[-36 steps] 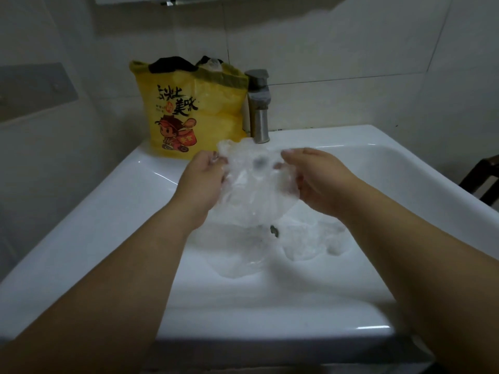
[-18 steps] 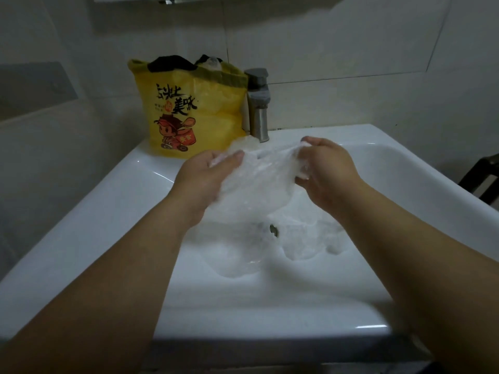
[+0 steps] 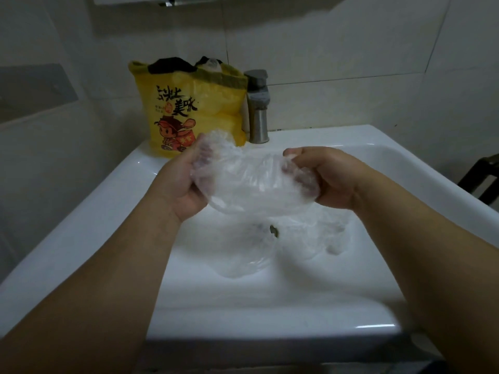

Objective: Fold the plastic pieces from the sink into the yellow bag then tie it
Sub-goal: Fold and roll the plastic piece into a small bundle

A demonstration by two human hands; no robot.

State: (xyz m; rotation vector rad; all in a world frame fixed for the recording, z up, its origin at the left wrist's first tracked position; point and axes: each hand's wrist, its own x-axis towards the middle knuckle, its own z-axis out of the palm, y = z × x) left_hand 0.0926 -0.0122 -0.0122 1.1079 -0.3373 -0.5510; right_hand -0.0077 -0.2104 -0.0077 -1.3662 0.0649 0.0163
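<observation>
The bag stands on the back left corner of the sink, just left of the tap, while one plastic piece stretches between the left hand and the right hand above more plastic pieces lying in the basin.

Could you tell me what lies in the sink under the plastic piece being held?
More crumpled clear plastic pieces lie in the sink, with a bit of dark drain showing between them. The held plastic piece covers the basin's far part.

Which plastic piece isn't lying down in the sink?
The clear plastic piece stretched between the left hand and right hand; the other pieces lie crumpled in the sink.
</observation>
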